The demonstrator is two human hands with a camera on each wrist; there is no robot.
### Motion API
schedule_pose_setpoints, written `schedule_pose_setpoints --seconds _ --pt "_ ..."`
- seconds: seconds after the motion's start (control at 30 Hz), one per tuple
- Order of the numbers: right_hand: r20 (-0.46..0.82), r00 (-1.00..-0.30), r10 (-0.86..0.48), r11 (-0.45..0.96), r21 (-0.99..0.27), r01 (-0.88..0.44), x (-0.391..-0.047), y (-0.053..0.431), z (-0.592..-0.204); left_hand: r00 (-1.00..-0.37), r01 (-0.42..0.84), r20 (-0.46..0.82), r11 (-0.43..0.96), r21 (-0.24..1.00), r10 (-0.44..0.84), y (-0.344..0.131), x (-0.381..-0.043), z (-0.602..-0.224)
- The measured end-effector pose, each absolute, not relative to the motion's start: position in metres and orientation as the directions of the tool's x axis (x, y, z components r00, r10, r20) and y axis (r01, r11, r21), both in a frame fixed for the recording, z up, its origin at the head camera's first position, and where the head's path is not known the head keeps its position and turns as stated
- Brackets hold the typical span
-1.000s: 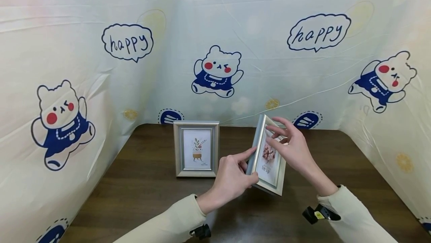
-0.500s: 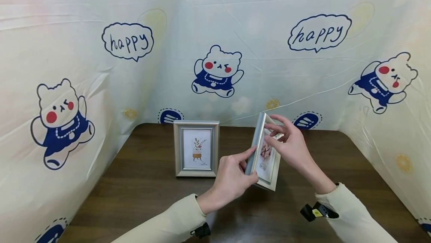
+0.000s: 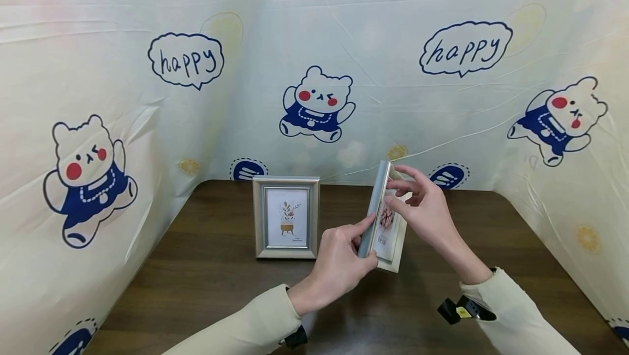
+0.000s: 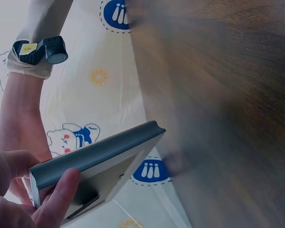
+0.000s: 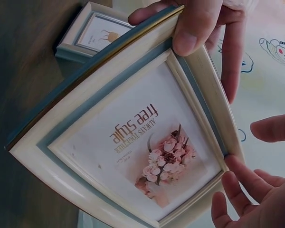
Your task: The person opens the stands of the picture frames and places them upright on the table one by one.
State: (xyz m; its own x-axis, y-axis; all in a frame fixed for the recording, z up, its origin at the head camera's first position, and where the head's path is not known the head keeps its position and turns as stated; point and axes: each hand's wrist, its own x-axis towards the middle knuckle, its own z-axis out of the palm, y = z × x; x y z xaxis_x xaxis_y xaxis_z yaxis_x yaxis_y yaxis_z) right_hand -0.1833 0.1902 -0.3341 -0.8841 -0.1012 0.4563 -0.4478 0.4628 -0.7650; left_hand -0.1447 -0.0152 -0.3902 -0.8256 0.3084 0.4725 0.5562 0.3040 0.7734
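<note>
My left hand [image 3: 339,262] grips the left edge of a silver and cream picture frame [image 3: 385,235], thumb in front and fingers behind. The frame is held tilted above the table, its photo of pink flowers facing right. Close to its upper part, my right hand [image 3: 425,205] has its fingers loosely bent. In the right wrist view, one digit of the right hand [image 5: 261,199] touches the front border, and the other fingers are apart from it. The left wrist view shows the frame's edge [image 4: 99,147], and a left finger [image 4: 61,194] lying against its back.
A second picture frame [image 3: 287,218] with a potted-plant print stands upright on the dark wooden table [image 3: 221,289], left of the hands. Patterned cloth [image 3: 368,71] hangs around the back and sides. A small black camera [image 3: 467,311] is strapped to the right sleeve.
The held picture frame has turned, so its front looks narrower and its lower right corner has risen and shifted left. My right hand has moved slightly left and up with it.
</note>
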Motion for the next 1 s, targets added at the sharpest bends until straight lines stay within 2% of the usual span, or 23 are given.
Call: schedule_pose_setpoints --seconds 0.6,1.0 --pt "0.417 -0.906 -0.073 0.491 -0.775 -0.397 -0.1814 0.1912 -0.3271 -0.765 0.644 0.561 0.357 0.676 0.317 -0.0136 -0.1407 -0.3937" --pt "0.441 -0.895 -0.064 0.495 -0.765 -0.413 -0.1852 0.1902 -0.3252 -0.729 0.683 0.601 0.393 0.615 0.327 -0.0113 -0.1383 -0.3938"
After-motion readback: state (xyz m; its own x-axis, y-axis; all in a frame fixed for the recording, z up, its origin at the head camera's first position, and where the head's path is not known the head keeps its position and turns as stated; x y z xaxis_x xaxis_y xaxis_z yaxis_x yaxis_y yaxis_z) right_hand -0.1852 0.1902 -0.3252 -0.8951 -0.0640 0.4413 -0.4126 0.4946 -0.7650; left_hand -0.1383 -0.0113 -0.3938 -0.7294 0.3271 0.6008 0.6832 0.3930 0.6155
